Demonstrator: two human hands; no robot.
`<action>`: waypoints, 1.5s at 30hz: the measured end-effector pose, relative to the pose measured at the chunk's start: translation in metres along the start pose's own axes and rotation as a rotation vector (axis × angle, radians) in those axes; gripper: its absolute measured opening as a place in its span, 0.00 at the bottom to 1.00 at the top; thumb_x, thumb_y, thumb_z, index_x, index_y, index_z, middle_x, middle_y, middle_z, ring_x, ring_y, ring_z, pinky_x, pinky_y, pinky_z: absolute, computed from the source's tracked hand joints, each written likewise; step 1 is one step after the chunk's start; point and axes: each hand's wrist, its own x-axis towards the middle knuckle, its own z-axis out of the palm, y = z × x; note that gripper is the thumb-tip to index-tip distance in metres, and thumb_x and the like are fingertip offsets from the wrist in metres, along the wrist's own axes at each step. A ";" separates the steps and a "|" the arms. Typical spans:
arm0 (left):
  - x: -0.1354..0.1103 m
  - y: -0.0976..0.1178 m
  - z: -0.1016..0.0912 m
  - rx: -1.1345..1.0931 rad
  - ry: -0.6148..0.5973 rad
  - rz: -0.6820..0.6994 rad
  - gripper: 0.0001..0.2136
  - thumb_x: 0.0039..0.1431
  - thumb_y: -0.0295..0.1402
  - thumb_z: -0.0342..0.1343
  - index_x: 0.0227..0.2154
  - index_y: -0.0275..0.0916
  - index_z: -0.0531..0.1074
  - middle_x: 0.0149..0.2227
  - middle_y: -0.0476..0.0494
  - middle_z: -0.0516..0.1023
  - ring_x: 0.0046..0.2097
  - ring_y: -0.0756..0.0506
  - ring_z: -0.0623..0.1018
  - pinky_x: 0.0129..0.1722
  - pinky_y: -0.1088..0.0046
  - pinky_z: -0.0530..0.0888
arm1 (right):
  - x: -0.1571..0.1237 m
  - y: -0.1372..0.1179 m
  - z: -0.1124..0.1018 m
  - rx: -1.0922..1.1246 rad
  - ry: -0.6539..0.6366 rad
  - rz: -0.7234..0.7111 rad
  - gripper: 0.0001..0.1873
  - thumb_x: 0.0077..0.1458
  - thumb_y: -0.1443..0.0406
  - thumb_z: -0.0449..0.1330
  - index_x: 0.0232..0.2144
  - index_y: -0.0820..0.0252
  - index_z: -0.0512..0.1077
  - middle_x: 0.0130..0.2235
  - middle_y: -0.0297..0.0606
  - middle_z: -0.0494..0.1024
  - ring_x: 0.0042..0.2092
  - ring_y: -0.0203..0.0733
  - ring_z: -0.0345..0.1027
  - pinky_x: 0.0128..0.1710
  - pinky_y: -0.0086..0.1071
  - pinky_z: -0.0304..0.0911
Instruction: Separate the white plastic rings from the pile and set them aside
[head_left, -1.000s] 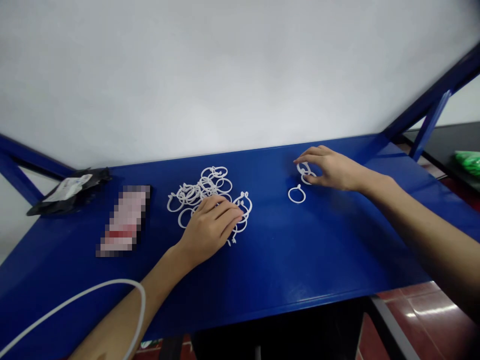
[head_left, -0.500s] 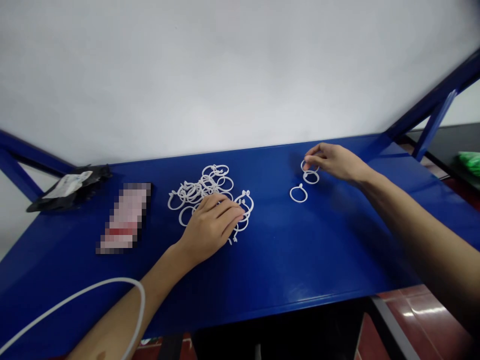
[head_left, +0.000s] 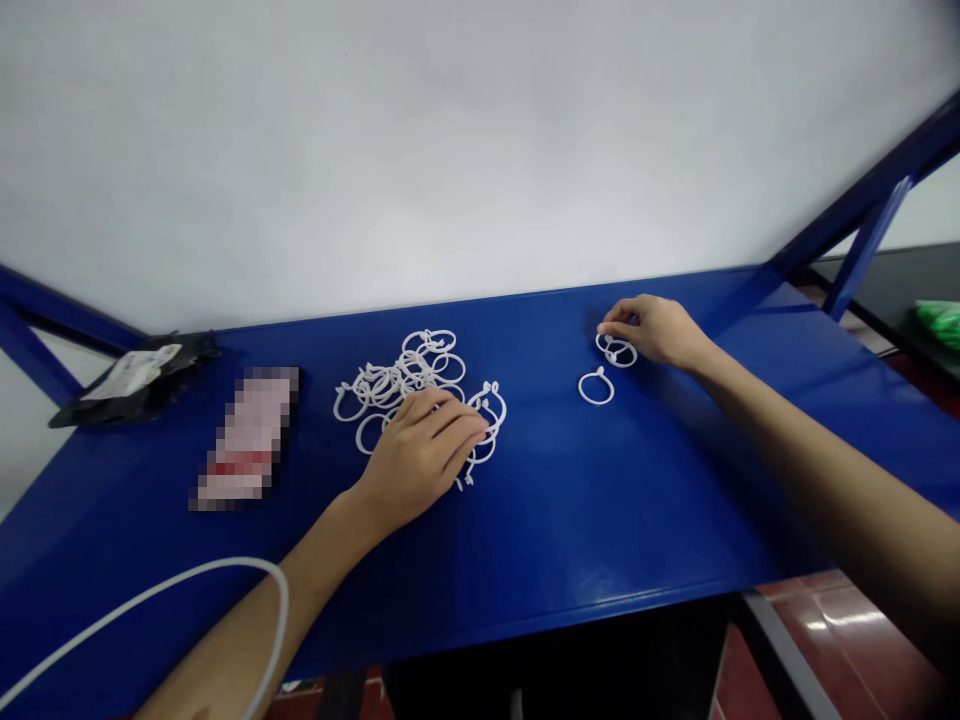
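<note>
My left hand [head_left: 421,452] rests over the near side of a tangled pile of white curtain rings [head_left: 405,372], fingers stretched across it. Its thumb and the rings beneath the palm are hidden. Farther right, my right hand [head_left: 651,328] pinches one white curtain ring [head_left: 598,346] between thumb and fingertips, low over the table. That ring overlaps a second ring [head_left: 632,363] lying there. Apart from both, a single ring [head_left: 596,403] lies a little nearer to me. Each ring has a small eyelet on its edge.
On the blue table [head_left: 570,510], a pixelated flat pink object [head_left: 251,430] and a black plastic package [head_left: 135,385] lie at left. A white cable [head_left: 187,570] loops over my left forearm. A white wall [head_left: 480,150] stands behind; blue frame bars [head_left: 862,250] flank the table.
My right hand has moved slightly left and lower with its ring, which now overlaps the second ring more. My left hand stays in place on the pile.
</note>
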 end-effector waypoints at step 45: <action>0.000 0.000 0.000 0.015 0.006 0.022 0.05 0.67 0.26 0.56 0.42 0.38 0.75 0.39 0.46 0.81 0.45 0.43 0.74 0.49 0.61 0.71 | -0.104 -0.059 0.003 -0.276 0.044 -0.198 0.29 0.60 0.45 0.58 0.47 0.66 0.70 0.43 0.54 0.78 0.44 0.59 0.75 0.43 0.49 0.72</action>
